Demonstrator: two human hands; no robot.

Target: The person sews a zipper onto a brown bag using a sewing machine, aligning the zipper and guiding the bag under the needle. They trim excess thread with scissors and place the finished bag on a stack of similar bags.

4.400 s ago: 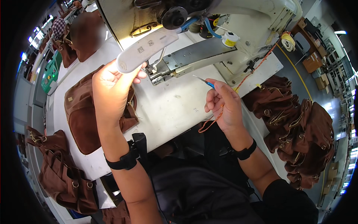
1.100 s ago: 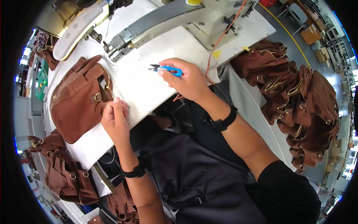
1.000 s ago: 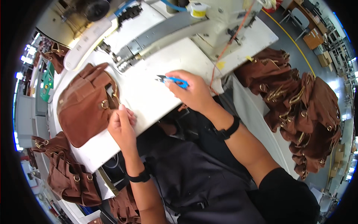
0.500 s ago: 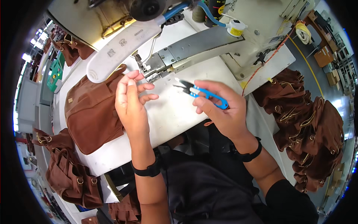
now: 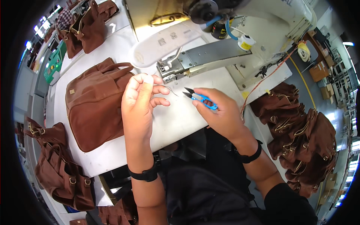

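My left hand [image 5: 140,99] is raised in front of the sewing machine's narrow arm [image 5: 210,56], its thumb and forefinger pinched together. A thin dark thread [image 5: 172,90] trails from those fingers toward the right. My right hand [image 5: 223,112] grips blue thread snips [image 5: 205,101], whose two dark blades point left and stand apart, close to the thread's loose end. To the left of my left hand a brown bag [image 5: 97,108] with a handle rests on the white table [image 5: 168,123].
More brown bags hang or lie at the lower left [image 5: 63,168], and other bags [image 5: 88,30] stand at the far left. A heap of brown bags [image 5: 303,138] fills the right side. A pale lamp-like cover [image 5: 165,43] overhangs the machine's end.
The view has shifted, so the machine appears farther right. The snips have turned, their blades now nearer level. The dark thread now shows beside my left fingers.
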